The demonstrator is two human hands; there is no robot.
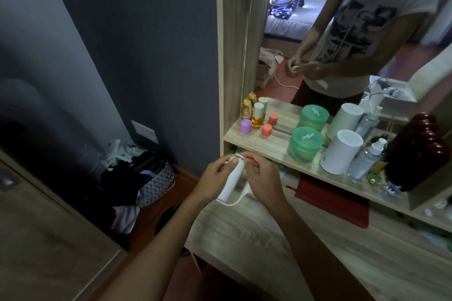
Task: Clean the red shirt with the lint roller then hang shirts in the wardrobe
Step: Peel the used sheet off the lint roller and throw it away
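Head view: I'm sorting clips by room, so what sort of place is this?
Most likely a bedroom, at a dressing table: a mirror reflects a bed, and toiletry bottles stand on the wooden shelf.

A home bedroom: a wooden dressing table with a mirror (342, 32) reflecting a bed (286, 23), toiletry bottles (258, 115) on its shelf (276, 144), and bags of clothes (137, 178) on the floor at left.
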